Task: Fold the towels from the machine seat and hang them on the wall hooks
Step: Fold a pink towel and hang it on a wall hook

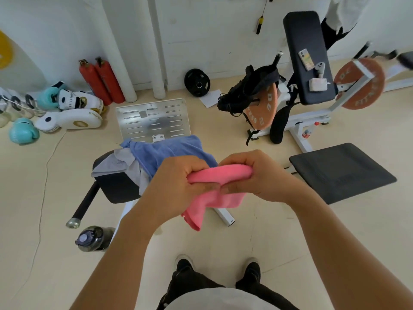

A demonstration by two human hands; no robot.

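Note:
A pink towel (214, 198) hangs bunched in front of me, gripped by both hands at its top fold. My left hand (178, 182) holds its left part and my right hand (257, 175) holds its right end, fingers curled round the cloth. Behind them a blue towel (165, 153) and a grey-white towel (120, 164) lie crumpled on the black machine seat (116, 186). No wall hooks are in view.
A metal footplate (152, 119) stands behind the seat. A water bottle (93, 239) lies on the floor at left. A black mat (339, 173) lies at right. A weight bench (308, 63) with plates, a black bag (248, 88), boxing gloves (22, 132) and red extinguishers (100, 81) line the wall.

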